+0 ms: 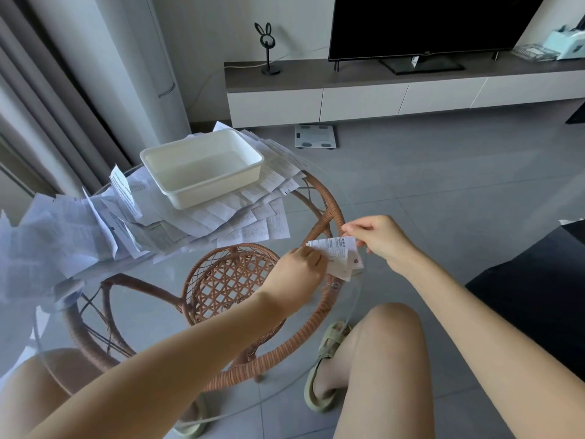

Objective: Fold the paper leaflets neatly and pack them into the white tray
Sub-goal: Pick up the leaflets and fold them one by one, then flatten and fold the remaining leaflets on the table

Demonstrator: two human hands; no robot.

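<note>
The person sat at a glass table (148, 308) on a rattan base (234, 280), with both hands working one leaflet (338, 253) at the right edge of the top. The left hand (299, 267) pinched the sheet's left side, its fingers curled down over the paper. The right hand (376, 237) pinched the upper right corner between thumb and fingertips. The sheet was already small and doubled over, lifted slightly off the glass rather than lying flat, probably so that the edges could be lined up before the crease was pressed. Holding it at opposite ends kept it taut and square.

The tray (218, 187) stood at the far left of the table, well apart from the hands. It rested on top of a loose pile (95, 229) of unfolded leaflets, which spread out under it and spilled toward the near left edge. Sitting on the pile, it likely served to weigh the sheets down and stay within reach. Its inside looked bare, so the packing seemed hardly begun, and most of the folding was still ahead.

The fold in hand looked nearly finished. The likely risk was a skewed crease, since thin paper held in the air slips easily between the fingers.
</note>
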